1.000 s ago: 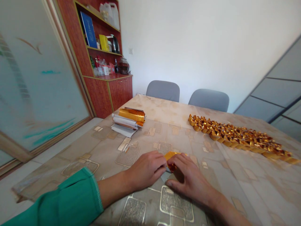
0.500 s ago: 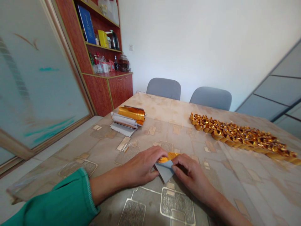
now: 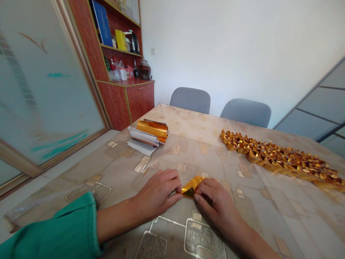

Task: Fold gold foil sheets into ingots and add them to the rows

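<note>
Through the head view, I have room on the tabletop (image 3: 215, 169) between the paper stack (image 3: 152, 131) and the folded gold pieces (image 3: 277, 158); its far edge meets two grey chairs (image 3: 190, 99). Left hand (image 3: 160, 190) and right hand (image 3: 219, 207) pinch the gold paper (image 3: 191, 186), low at centre, fingers closed. Any lettering on the blue item (image 3: 102, 23) seems too blurred to read.

Looks like a home, most likely a dining room, to judge by the big table (image 3: 205, 118) under a patterned cover (image 3: 169, 230), with two grey chairs (image 3: 190, 100) along the far edge between twelve and one o'clock. Feels domestic too from the red-brown cupboard (image 3: 113, 102) at eleven o'clock, with a kettle (image 3: 134, 43), bottles (image 3: 135, 70) and a large jar (image 3: 145, 70) on open shelves. Fits a household further in the frosted glass door (image 3: 45, 104) at ten o'clock, decorated with painted streaks, and in the plain white wall (image 3: 229, 46) straight ahead.
</note>
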A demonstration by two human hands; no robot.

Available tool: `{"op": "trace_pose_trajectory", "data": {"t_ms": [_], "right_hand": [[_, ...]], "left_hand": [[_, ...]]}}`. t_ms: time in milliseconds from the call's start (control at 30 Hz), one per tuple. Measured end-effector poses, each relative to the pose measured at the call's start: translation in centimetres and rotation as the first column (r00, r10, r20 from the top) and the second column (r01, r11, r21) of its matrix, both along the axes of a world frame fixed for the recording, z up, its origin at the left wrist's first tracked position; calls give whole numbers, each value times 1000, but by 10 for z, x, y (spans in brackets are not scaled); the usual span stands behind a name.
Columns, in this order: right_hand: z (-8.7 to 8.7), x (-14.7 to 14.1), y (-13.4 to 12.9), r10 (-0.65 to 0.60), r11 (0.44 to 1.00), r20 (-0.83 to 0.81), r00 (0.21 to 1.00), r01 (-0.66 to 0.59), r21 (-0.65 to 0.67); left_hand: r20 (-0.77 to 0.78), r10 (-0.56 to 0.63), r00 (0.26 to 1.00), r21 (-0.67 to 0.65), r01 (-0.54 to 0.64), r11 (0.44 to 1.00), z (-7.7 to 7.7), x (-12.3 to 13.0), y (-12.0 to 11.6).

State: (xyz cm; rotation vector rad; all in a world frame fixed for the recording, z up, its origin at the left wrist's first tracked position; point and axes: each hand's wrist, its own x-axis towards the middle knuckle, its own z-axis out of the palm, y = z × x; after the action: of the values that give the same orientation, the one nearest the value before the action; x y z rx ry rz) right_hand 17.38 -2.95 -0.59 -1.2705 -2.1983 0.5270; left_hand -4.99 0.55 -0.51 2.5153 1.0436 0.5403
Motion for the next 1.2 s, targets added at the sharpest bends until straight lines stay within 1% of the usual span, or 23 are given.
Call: {"op": "trace_pose_trajectory", "data": {"t_ms": [100,200,333,433,600,733,833,900,967,1100,1133,1200], "right_hand": [[-4,-3,3,-53,998,13,998,53,27],[-9,-6,4,-105,992,66,992,100,71],[-16,-8,4,-153,981,143,978,133,140],[-20,-8,3,-173,976,176,969,144,165],[-22,-8,2,-175,976,204,963,142,166],[-21,-8,3,-173,974,206,963,136,183],[-20,-8,3,-178,969,204,963,136,206],[-20,-8,3,-185,965,204,961,138,223],[-20,-9,3,-186,964,204,961,138,229],[-20,-9,3,-177,966,204,963,130,225],[-21,-10,3,-177,966,205,963,130,225],[-22,-10,3,-181,967,204,962,135,217]], "left_hand": [[-3,9,1000,-3,-9,1000,0,-3,3],[-25,29,999,-7,-29,1000,-1,-2,4],[-43,31,999,3,-31,1000,-4,1,6],[-40,44,998,-12,-44,999,-5,3,7],[-18,55,998,-81,-56,995,-7,2,8],[11,46,999,-70,-45,997,-11,-1,8],[15,20,1000,-34,-20,999,-11,0,9],[3,-27,1000,12,27,1000,-11,1,9],[-10,-86,996,85,87,993,-10,2,9],[-22,-227,974,250,225,942,-13,4,3],[-35,-251,967,283,251,926,-13,4,1],[-77,-261,962,325,272,906,-14,3,-4]]}}
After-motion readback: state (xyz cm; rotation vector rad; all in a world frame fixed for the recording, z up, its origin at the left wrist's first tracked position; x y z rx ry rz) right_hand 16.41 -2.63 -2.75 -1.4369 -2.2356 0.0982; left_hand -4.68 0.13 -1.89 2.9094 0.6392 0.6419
